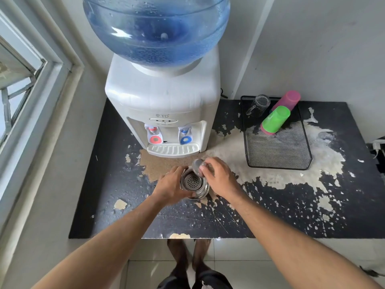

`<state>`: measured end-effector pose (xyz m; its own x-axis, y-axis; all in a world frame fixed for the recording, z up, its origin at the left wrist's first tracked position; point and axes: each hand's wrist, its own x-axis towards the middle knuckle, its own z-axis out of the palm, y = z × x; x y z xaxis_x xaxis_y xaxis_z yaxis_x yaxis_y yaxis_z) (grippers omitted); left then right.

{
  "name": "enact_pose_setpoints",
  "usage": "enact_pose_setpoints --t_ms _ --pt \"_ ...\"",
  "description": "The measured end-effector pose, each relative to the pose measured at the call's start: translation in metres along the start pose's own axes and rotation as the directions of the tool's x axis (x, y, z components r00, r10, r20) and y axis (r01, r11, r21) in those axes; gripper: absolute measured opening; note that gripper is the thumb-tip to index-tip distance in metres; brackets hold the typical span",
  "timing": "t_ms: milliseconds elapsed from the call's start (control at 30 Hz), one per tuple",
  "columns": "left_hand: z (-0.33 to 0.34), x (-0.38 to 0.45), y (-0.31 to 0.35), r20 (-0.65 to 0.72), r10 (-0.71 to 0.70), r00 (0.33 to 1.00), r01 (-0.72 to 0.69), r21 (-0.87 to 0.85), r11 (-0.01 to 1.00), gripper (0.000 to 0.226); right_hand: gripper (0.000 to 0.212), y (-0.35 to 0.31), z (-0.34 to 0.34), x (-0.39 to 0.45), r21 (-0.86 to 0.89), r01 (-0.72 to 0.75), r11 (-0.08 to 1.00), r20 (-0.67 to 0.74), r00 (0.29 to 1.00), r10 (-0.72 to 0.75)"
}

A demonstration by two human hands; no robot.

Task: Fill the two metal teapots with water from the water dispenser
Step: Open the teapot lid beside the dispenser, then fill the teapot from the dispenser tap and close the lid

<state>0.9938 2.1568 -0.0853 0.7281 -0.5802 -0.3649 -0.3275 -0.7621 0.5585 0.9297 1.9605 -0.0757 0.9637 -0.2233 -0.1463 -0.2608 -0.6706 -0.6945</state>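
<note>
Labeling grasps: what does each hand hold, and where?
Left hand grips the metal teapot round its body. Right hand pinches the lid by its edge, lifted off the opening.

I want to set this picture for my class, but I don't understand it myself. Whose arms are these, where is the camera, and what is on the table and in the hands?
There is no machine here: a person wears a camera on the head, so you look down along their own bare arms. The left hand grips a metal teapot standing on the worn black table; its mouth is open and shows a perforated strainer inside. The right hand pinches the lid, lifted just off the pot. Behind stands a white water dispenser with a blue bottle on top and red and blue taps. To the right, a black mesh tray holds a glass mug and stacked pink and green cups. Only one teapot is visible.
</note>
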Motion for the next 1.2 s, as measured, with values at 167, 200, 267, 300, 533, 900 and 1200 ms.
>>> enact_pose_setpoints --t_ms 167,200,267,300,533,900,1200 --pt "-0.002 0.001 -0.002 0.034 0.0 0.999 0.003 -0.069 0.998 0.107 0.025 0.019 -0.008 0.003 -0.084 -0.117 0.99 -0.159 0.982 0.102" --pt "-0.003 0.002 -0.003 0.04 0.002 0.999 0.001 -0.069 0.998 0.108 0.026 0.023 -0.008 0.002 -0.097 -0.137 0.986 -0.167 0.979 0.12" --pt "-0.003 0.003 -0.003 0.058 0.008 0.998 -0.004 -0.057 0.998 0.111 0.03 0.029 -0.007 0.002 -0.13 -0.17 0.977 -0.163 0.975 0.148" --pt "-0.003 0.004 -0.003 0.069 0.01 0.998 -0.006 -0.054 0.999 0.112 0.032 0.032 -0.005 0.002 -0.142 -0.184 0.973 -0.155 0.975 0.162" --pt "0.0 0.007 -0.006 0.082 0.007 0.997 -0.006 -0.005 1.0 0.113 0.027 0.052 0.011 0.0 -0.159 -0.238 0.958 -0.056 0.971 0.232" --pt "0.018 -0.01 -0.014 -0.185 -0.131 0.974 0.132 -0.007 0.991 0.137 0.025 0.053 0.012 0.0 -0.039 -0.232 0.972 -0.084 0.97 0.229" --pt "0.048 -0.036 0.004 -0.212 -0.616 0.759 0.395 -0.603 0.693 0.142 0.062 0.035 0.025 -0.001 0.174 -0.299 0.938 0.164 0.948 0.272"
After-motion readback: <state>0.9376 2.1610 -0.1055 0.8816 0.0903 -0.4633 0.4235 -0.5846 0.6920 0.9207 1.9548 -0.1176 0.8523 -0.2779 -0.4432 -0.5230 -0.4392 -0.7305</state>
